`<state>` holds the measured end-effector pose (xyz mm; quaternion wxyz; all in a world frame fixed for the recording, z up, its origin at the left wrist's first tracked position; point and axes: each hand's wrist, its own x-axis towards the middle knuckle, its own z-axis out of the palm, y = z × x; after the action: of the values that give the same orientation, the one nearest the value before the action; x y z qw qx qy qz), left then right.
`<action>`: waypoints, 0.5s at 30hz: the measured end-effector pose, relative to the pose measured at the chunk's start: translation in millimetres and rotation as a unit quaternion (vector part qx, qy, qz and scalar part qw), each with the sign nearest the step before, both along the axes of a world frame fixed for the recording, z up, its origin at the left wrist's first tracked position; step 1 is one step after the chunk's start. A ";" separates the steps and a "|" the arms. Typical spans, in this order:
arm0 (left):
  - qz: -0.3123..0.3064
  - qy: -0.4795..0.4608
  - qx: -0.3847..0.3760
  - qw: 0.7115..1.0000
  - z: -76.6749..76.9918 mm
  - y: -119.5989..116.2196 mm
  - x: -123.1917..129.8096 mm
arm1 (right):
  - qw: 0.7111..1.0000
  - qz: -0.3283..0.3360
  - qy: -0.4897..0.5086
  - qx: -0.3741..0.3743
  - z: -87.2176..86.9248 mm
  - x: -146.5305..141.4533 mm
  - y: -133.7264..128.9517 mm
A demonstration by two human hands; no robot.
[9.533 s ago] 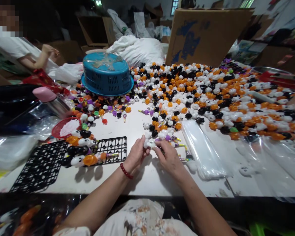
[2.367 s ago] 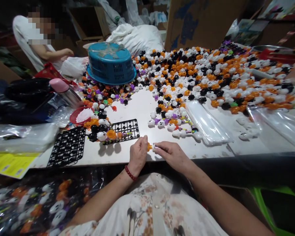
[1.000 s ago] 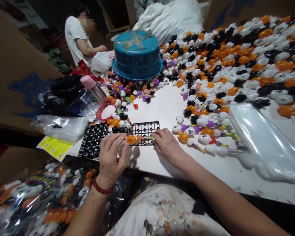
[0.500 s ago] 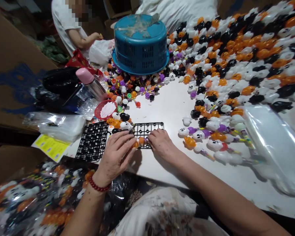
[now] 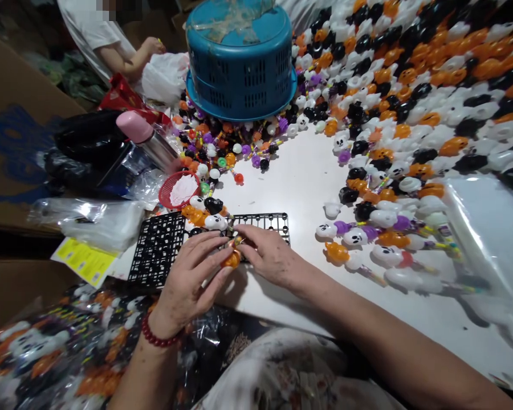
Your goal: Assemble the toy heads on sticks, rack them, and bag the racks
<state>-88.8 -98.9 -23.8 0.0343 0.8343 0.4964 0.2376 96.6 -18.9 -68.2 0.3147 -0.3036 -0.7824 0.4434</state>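
Between my hands is a small orange pumpkin piece (image 5: 231, 257) with a thin, partly hidden stick end. My left hand (image 5: 193, 279), with a red bead bracelet on the wrist, has its fingers closed round the orange piece. The fingertips of my right hand (image 5: 267, 250) pinch the stick end beside it. Behind the hands lies a black plastic grid (image 5: 279, 221), partly covered by them. Further black grids (image 5: 156, 247) lie left of my left hand. White, black and orange figures (image 5: 216, 222) lie just beyond my left fingers.
A blue upturned basket (image 5: 241, 62) stands at the back. Figures (image 5: 393, 219) are heaped at right beside clear plastic bags (image 5: 491, 245). At left are a red basket (image 5: 166, 196), a pink-capped bottle (image 5: 139, 131) and a yellow sheet (image 5: 83, 262). A person's arm (image 5: 128, 62) shows behind.
My right hand has moved left, close to my left fingers, and more of the grid's right end shows. The orange piece has shifted slightly left. The whole view has tilted a little.
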 end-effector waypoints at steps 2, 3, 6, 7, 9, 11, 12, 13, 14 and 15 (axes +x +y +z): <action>0.003 -0.008 -0.005 1.000 -1.0 -1.0 -0.3 | 1.000 0.003 0.003 -0.022 3.5 -2.7 -1.9; 0.005 -0.010 -0.007 1.000 -1.6 -1.6 -0.6 | 1.000 0.005 0.001 -0.026 4.3 -3.5 -3.1; 0.015 -0.017 -0.012 1.000 -2.8 -3.0 -1.5 | 1.000 0.016 -0.003 -0.009 2.1 -5.5 -5.9; 0.018 -0.019 -0.014 1.000 -2.9 -3.1 -1.5 | 1.000 0.024 0.001 0.006 0.1 -6.3 -6.1; 0.016 -0.018 -0.013 1.000 -2.9 -2.7 -1.2 | 0.998 0.039 0.015 0.040 -4.9 -8.9 -5.4; 0.004 -0.007 -0.009 1.000 -3.1 -1.6 -0.8 | 0.997 0.046 0.028 0.061 -10.0 -12.2 -4.0; -0.003 -0.002 -0.006 1.000 -3.4 -0.9 -0.7 | 0.996 0.045 0.033 0.065 -11.8 -13.4 -3.6; -0.008 0.002 -0.004 1.000 -3.6 -0.2 -0.7 | 0.996 0.040 0.036 0.069 -12.8 -13.8 -3.7; -0.011 0.005 -0.002 1.000 -3.7 0.4 -0.7 | 0.996 0.033 0.038 0.074 -12.9 -12.7 -4.6; -0.012 0.006 -0.001 1.000 -3.5 0.9 -0.8 | 0.996 0.025 0.038 0.079 -12.1 -9.6 -6.4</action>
<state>-89.6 -98.0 -27.3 0.0352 0.8416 0.4866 0.2317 86.9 -25.3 -80.4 0.3561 -0.2414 -0.8100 0.3985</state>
